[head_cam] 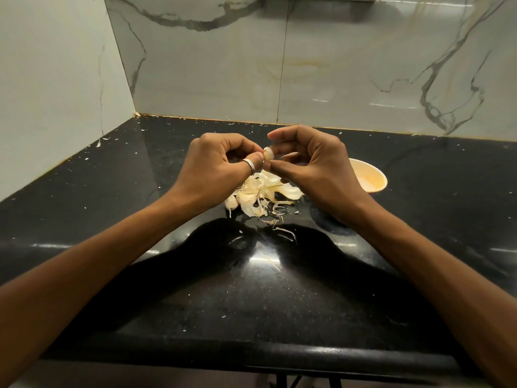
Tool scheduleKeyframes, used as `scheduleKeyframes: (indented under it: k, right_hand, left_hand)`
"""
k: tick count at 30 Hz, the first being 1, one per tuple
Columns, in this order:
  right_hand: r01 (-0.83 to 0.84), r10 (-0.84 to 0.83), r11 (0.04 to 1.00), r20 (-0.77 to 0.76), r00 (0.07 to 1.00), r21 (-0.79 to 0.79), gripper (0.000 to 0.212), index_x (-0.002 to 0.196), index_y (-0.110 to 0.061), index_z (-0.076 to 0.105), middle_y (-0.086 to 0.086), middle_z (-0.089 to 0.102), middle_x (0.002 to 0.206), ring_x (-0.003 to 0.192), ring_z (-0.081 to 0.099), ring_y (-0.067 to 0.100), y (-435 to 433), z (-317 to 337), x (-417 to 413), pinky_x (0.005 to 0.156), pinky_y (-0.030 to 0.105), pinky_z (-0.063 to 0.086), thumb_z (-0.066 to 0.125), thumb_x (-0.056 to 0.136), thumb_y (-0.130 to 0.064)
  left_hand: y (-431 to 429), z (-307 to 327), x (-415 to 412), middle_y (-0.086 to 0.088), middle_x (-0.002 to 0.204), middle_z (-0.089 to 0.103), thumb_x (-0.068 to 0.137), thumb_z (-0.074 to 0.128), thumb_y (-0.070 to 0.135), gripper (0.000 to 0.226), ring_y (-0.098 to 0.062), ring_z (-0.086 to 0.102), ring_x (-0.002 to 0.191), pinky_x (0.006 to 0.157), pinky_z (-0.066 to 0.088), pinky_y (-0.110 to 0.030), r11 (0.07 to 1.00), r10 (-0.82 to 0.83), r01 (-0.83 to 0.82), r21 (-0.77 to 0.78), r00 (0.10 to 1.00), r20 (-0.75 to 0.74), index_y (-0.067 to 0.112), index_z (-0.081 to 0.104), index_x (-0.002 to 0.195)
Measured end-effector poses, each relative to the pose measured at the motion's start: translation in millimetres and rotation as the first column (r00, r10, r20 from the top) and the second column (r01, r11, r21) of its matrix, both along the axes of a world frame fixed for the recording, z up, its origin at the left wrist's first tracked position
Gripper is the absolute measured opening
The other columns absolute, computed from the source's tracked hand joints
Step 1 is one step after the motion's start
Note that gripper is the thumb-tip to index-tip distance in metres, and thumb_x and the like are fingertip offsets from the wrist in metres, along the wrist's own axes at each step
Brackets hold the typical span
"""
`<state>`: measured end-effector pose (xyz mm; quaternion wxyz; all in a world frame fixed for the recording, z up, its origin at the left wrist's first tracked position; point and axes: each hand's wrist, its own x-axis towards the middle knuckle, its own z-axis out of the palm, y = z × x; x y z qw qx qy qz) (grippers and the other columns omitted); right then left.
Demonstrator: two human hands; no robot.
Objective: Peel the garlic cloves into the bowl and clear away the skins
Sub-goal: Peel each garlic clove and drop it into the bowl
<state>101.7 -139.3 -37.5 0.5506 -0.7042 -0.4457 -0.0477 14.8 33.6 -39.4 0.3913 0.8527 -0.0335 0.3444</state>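
A pale garlic clove is held in the air between both hands above the counter. My left hand, with a ring on its thumb, pinches the clove from the left. My right hand pinches it from the right with thumb and curled fingers. Below the hands lies a heap of garlic skins with a whole clove at its left edge. A small yellow bowl stands to the right, partly hidden behind my right hand; its contents do not show clearly.
The black stone counter carries small white skin flakes scattered about. Marble-patterned walls close it off at the back and on the left. The counter's front edge runs close to me.
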Motion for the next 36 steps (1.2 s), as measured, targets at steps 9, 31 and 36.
scheduleKeyframes:
  k: [9,31,36]
  right_hand:
    - [0.056,-0.045,0.997,0.158,0.986,-0.062,0.042,0.129,-0.007,0.060,0.004,0.072,0.105,0.085,0.075,0.014,3.7,-5.7,-0.1,0.074,0.034,0.064,0.076,0.090,-0.008]
    - [0.063,0.009,0.976,0.330,0.944,-0.208,0.048,0.143,-0.006,0.046,0.001,0.069,0.105,0.083,0.067,0.005,4.5,-7.6,-4.3,0.073,0.032,0.059,0.062,0.098,-0.011]
    - [0.068,0.022,0.968,0.354,0.935,-0.240,0.052,0.146,-0.007,0.042,0.001,0.068,0.103,0.086,0.069,0.015,4.7,-7.0,-5.2,0.075,0.033,0.058,0.060,0.097,-0.010]
  left_hand:
    - [2.2,0.7,0.2,0.008,0.082,0.072,0.088,0.075,0.026,0.011,-0.006,0.069,0.074,0.067,0.058,-0.019,0.992,-0.001,-0.012,0.126,0.994,0.107,0.019,0.074,0.098]
    - [9.0,-2.9,-3.9,-0.004,0.088,0.072,0.096,0.061,0.030,0.026,-0.018,0.066,0.067,0.054,0.055,-0.038,0.820,-0.051,-0.099,0.563,0.968,0.244,0.009,0.076,0.101]
    - [7.3,-5.0,-2.1,-0.006,0.086,0.073,0.094,0.064,0.024,0.021,-0.022,0.066,0.064,0.054,0.054,-0.039,0.808,-0.059,-0.095,0.582,0.969,0.240,0.008,0.077,0.099]
